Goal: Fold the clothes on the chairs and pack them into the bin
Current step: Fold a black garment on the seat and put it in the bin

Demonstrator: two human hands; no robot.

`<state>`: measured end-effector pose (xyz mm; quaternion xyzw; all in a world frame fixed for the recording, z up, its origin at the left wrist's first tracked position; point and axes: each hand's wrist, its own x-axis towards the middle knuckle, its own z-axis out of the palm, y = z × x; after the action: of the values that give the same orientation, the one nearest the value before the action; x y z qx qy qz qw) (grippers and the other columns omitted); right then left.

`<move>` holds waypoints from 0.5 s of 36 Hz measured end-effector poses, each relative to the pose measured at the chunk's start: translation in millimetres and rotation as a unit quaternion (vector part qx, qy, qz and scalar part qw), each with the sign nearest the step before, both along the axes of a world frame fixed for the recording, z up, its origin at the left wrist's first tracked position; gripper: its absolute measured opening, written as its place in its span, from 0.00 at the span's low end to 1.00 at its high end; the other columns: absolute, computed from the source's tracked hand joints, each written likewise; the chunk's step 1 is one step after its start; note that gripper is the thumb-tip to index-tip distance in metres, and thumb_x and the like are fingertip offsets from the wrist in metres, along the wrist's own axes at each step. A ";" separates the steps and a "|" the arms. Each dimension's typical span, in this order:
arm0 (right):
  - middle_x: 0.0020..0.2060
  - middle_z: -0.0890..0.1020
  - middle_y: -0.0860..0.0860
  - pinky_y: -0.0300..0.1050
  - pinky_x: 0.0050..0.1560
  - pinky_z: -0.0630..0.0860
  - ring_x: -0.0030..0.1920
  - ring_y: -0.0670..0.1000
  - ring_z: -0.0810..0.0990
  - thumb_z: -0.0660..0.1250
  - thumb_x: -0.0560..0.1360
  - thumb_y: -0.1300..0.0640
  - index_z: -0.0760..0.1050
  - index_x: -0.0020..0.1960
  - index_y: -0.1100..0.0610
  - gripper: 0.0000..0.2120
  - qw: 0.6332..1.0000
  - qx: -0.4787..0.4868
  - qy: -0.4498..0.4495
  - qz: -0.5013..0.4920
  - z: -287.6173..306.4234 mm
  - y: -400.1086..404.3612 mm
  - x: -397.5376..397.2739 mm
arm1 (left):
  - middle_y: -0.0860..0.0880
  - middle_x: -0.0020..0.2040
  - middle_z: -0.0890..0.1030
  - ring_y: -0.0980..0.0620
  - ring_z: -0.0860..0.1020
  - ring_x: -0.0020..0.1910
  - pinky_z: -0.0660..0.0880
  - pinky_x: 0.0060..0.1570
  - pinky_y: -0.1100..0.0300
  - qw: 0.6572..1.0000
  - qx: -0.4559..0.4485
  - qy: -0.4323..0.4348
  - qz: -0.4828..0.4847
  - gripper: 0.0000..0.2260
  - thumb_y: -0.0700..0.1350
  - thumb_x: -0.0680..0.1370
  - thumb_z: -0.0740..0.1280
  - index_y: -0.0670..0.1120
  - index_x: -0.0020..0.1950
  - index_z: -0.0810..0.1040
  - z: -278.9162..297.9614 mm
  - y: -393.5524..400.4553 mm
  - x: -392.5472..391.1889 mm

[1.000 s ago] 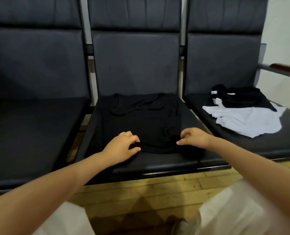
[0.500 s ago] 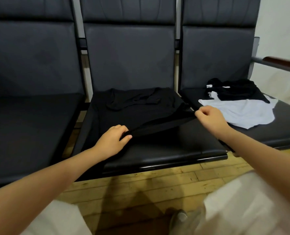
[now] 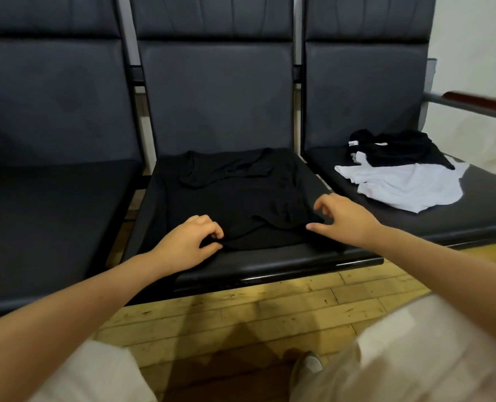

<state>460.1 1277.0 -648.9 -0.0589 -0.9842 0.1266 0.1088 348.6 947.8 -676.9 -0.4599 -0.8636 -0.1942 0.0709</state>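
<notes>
Two hands at the near hem of a black garment (image 3: pixel 235 204) spread flat on the middle black padded seat (image 3: pixel 270 262) of a row of three chairs.

The left hand (image 3: pixel 187 245) lies at the garment's near-left corner, thumb and curled fingers pinching the hem. The right hand (image 3: pixel 344 217) hovers at the near-right corner, fingers spread and loosely bent, thumb extended toward the cloth, gripping nothing. The garment's neckline points toward the backrest. On the right-hand seat (image 3: pixel 487 210) a crumpled black cloth (image 3: pixel 397 147) rests partly on a crumpled white cloth (image 3: pixel 400 187). A wooden armrest (image 3: pixel 479 101) stands beyond. Below: pale wooden floorboards (image 3: pixel 241 311).
</notes>
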 end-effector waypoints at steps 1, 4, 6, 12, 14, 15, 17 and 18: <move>0.46 0.72 0.46 0.41 0.47 0.70 0.45 0.47 0.73 0.71 0.71 0.40 0.72 0.57 0.52 0.21 1.000 -0.006 -0.018 -0.011 -2.2 -2.1 -2.9 | 0.55 0.50 0.75 0.56 0.72 0.53 0.71 0.55 0.62 1.000 0.003 -0.002 0.003 0.08 0.49 0.76 0.70 0.50 0.54 0.78 -0.3 0.0 0.2; 0.46 0.72 0.48 0.41 0.47 0.68 0.46 0.48 0.72 0.70 0.74 0.43 0.74 0.59 0.54 0.21 0.998 0.000 -0.049 -0.042 -9.2 -5.7 -12.2 | 0.56 0.49 0.75 0.57 0.72 0.52 0.71 0.54 0.63 1.000 0.011 -0.011 0.013 0.08 0.50 0.75 0.71 0.51 0.52 0.78 -1.4 -0.6 -0.2; 0.40 0.75 0.46 0.40 0.47 0.68 0.47 0.50 0.76 0.69 0.76 0.49 0.77 0.58 0.56 0.14 0.998 -0.016 -0.034 -0.047 -10.7 -6.6 -16.5 | 0.56 0.48 0.75 0.57 0.72 0.51 0.71 0.53 0.64 1.000 0.017 -0.015 0.019 0.07 0.49 0.75 0.71 0.52 0.52 0.78 -3.1 -1.0 -1.3; 0.32 0.75 0.45 0.36 0.40 0.65 0.39 0.49 0.75 0.67 0.75 0.62 0.79 0.47 0.55 0.04 0.993 -0.094 0.010 -0.071 -1.9 6.5 -10.5 | 0.55 0.46 0.75 0.57 0.73 0.48 0.72 0.51 0.63 0.999 0.026 -0.035 0.028 0.04 0.48 0.76 0.70 0.52 0.49 0.78 -6.6 -1.6 -5.8; 0.34 0.78 0.49 0.37 0.38 0.67 0.37 0.48 0.75 0.68 0.74 0.63 0.78 0.44 0.51 0.07 0.988 -0.137 0.026 -0.072 2.6 17.8 -5.2 | 0.55 0.45 0.74 0.58 0.73 0.47 0.72 0.50 0.63 0.998 0.022 -0.044 0.029 0.03 0.48 0.76 0.70 0.53 0.49 0.78 -5.6 -1.8 -7.5; 0.35 0.78 0.50 0.37 0.38 0.68 0.37 0.48 0.75 0.68 0.75 0.63 0.78 0.44 0.50 0.08 0.986 -0.149 0.033 -0.071 4.9 23.6 -1.9 | 0.56 0.45 0.74 0.59 0.73 0.47 0.71 0.50 0.64 0.998 0.020 -0.047 0.028 0.03 0.48 0.76 0.70 0.54 0.48 0.77 -5.0 -2.2 -8.0; 0.35 0.76 0.48 0.37 0.39 0.68 0.37 0.46 0.74 0.67 0.75 0.64 0.79 0.46 0.52 0.07 0.989 -0.127 0.029 -0.066 8.2 33.7 5.9 | 0.56 0.45 0.74 0.59 0.73 0.46 0.71 0.50 0.64 0.998 0.020 -0.048 0.027 0.03 0.48 0.77 0.70 0.55 0.47 0.76 -4.6 -2.3 -8.8; 0.36 0.75 0.47 0.39 0.41 0.69 0.37 0.46 0.74 0.67 0.75 0.64 0.79 0.47 0.53 0.08 0.994 -0.094 0.016 -0.059 7.7 38.8 8.2 | 0.56 0.45 0.74 0.59 0.73 0.46 0.71 0.50 0.64 0.998 0.020 -0.047 0.027 0.03 0.47 0.77 0.69 0.55 0.47 0.76 -4.6 -2.3 -8.9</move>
<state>468.4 1315.8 -641.1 -0.1247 -0.9610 0.2126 0.1257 339.7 945.6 -681.5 -0.4255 -0.8740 -0.2306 0.0445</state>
